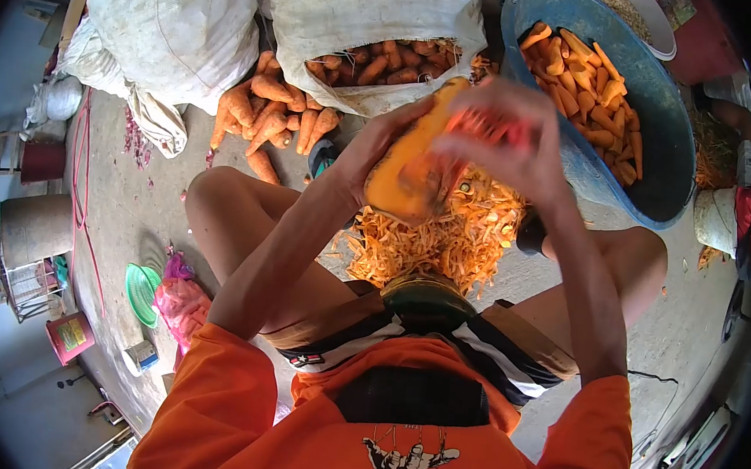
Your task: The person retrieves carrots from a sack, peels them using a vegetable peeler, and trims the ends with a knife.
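My left hand (385, 151) is wrapped round the side of a large, partly peeled pumpkin (398, 176), tilted up in front of me. Its flesh is bright orange, and a darker strip of skin runs along its edge. My right hand (525, 127), smeared by motion, is closed on a red peeler (481, 130) at the pumpkin's right side. The peeler's blade is too blurred to make out. Below both hands, a heap of orange peelings (437, 239) lies on the floor between my feet. A dark green rounded thing (427, 302) sits between my thighs.
Unpeeled carrots (271, 107) lie on the floor by an open white sack (366, 22) holding more. Another full sack (167, 24) stands to its left. Peeled carrots (594, 93) fill part of a blue tub (664, 160) at upper right. A green basin (141, 294) is at left.
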A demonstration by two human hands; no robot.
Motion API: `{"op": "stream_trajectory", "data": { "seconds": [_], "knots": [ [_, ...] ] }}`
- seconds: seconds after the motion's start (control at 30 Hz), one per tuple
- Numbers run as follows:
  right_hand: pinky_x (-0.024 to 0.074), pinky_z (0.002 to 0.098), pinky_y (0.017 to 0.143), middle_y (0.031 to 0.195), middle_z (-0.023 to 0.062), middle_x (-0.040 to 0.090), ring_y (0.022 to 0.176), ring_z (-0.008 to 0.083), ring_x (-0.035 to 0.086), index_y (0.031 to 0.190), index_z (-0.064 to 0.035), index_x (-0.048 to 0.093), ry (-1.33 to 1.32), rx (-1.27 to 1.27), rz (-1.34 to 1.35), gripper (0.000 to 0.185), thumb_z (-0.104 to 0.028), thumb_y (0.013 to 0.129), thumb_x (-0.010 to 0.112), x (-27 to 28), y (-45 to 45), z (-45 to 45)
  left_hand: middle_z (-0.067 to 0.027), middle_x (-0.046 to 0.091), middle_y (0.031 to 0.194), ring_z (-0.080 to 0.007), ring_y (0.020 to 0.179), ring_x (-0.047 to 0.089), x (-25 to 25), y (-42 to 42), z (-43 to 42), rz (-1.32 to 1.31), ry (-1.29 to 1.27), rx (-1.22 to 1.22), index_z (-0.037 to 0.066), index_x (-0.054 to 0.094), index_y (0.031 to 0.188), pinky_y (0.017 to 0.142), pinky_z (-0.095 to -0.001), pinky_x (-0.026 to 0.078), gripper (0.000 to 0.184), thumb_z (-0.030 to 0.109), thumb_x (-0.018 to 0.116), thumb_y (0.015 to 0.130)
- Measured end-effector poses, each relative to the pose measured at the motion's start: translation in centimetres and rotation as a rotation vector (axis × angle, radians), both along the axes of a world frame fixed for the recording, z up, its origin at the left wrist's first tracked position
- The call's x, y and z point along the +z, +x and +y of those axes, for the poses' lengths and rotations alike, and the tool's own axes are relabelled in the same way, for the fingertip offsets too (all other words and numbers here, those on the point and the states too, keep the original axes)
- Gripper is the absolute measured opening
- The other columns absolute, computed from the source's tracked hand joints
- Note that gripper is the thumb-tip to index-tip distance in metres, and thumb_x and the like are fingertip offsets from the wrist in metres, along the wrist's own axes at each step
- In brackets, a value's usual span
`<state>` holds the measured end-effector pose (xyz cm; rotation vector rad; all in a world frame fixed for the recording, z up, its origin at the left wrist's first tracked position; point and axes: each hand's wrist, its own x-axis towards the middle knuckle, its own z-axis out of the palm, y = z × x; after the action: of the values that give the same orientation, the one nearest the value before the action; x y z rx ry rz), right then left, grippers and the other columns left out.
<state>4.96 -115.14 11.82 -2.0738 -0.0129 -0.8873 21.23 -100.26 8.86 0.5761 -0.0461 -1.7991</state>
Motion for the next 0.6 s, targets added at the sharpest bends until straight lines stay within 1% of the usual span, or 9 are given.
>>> {"op": "stream_trajectory", "data": {
  "seconds": [0.03,0.07,0.13,0.23,0.3,0.4,0.47,0.5,0.6],
  "knots": [
    [0.0546,0.0258,0.074,0.097,0.0021,0.077,0.087,0.0092,0.069,0.094,-0.0043,0.076,0.173,-0.179,0.077,0.028,-0.017,0.077,0.094,-2.1,-0.1,-1.7,-0.0102,0.072,0.106,-0.0209,0.084,0.074,0.8,-0.7,0.1,-0.173,0.071,0.053,0.002,0.059,0.130,0.075,-0.0345,0.063,0.042,0.037,0.057,0.107],
    [0.0546,0.0258,0.074,0.097,0.0021,0.077,0.087,0.0092,0.069,0.094,-0.0043,0.076,0.171,-0.183,0.075,0.028,-0.017,0.077,0.094,-2.6,-0.3,-4.2,-0.0102,0.072,0.106,-0.0209,0.084,0.074,0.9,-0.9,0.3,-0.174,0.068,0.050,0.002,0.059,0.130,0.075,-0.0345,0.063,0.042,0.037,0.057,0.107],
    [0.0544,0.0259,0.074,0.097,0.0024,0.077,0.086,0.0089,0.069,0.094,-0.0041,0.075,0.391,-0.362,0.048,0.026,-0.017,0.079,0.093,-2.3,-0.7,-7.4,-0.0105,0.070,0.114,-0.0225,0.097,0.071,0.8,-1.2,0.3,-0.213,0.122,0.009,0.007,0.060,0.136,0.084,-0.0390,0.060,0.042,0.036,0.057,0.106],
    [0.0544,0.0266,0.074,0.095,0.0034,0.077,0.084,0.0090,0.068,0.092,-0.0040,0.074,0.595,-0.113,0.099,0.024,-0.015,0.080,0.092,0.2,-0.6,-4.0,-0.0124,0.068,0.118,-0.0232,0.101,0.069,0.3,-0.6,0.0,-0.291,0.068,0.025,0.006,0.055,0.141,0.087,-0.0377,0.059,0.045,0.034,0.055,0.107],
    [0.0542,0.0279,0.073,0.094,0.0043,0.077,0.082,0.0100,0.069,0.089,-0.0039,0.072,0.164,0.056,0.114,0.023,-0.015,0.080,0.091,1.8,-0.4,0.5,-0.0123,0.068,0.118,-0.0234,0.101,0.069,0.6,-0.6,-0.1,-0.370,0.083,0.021,0.005,0.054,0.142,0.087,-0.0370,0.059,0.044,0.033,0.054,0.107],
    [0.0538,0.0291,0.072,0.090,0.0045,0.076,0.082,0.0099,0.069,0.085,-0.0041,0.071,0.064,0.076,0.074,0.024,-0.015,0.078,0.092,0.6,0.2,1.7,-0.0080,0.069,0.113,-0.0189,0.090,0.072,0.9,-1.3,-0.2,-0.355,0.123,0.210,0.008,0.055,0.136,0.077,-0.0334,0.063,0.039,0.032,0.056,0.107],
    [0.0548,0.0266,0.071,0.091,0.0038,0.076,0.080,0.0100,0.070,0.090,-0.0038,0.071,0.356,-0.042,0.091,0.019,-0.012,0.085,0.087,-1.7,0.4,-1.5,-0.0074,0.072,0.113,-0.0206,0.094,0.072,-1.0,0.3,-0.4,-0.270,0.020,-0.010,0.007,0.057,0.140,0.083,-0.0347,0.060,0.042,0.032,0.055,0.107],
    [0.0555,0.0255,0.071,0.091,0.0039,0.076,0.080,0.0099,0.070,0.092,-0.0033,0.070,0.550,-0.138,0.123,0.016,-0.011,0.088,0.084,-2.2,0.1,-3.3,-0.0080,0.072,0.113,-0.0203,0.094,0.072,1.1,-0.1,0.1,-0.248,0.111,-0.012,0.007,0.059,0.138,0.083,-0.0344,0.060,0.042,0.034,0.057,0.106],
    [0.0574,0.0244,0.071,0.092,0.0041,0.076,0.079,0.0097,0.071,0.095,-0.0015,0.069,0.323,-0.293,0.016,0.014,-0.009,0.092,0.080,-3.2,-0.9,-8.3,-0.0076,0.072,0.113,-0.0201,0.094,0.072,1.2,-0.4,0.5,-0.195,-0.020,0.011,0.006,0.061,0.135,0.082,-0.0338,0.060,0.041,0.035,0.057,0.106]
  ]
}}
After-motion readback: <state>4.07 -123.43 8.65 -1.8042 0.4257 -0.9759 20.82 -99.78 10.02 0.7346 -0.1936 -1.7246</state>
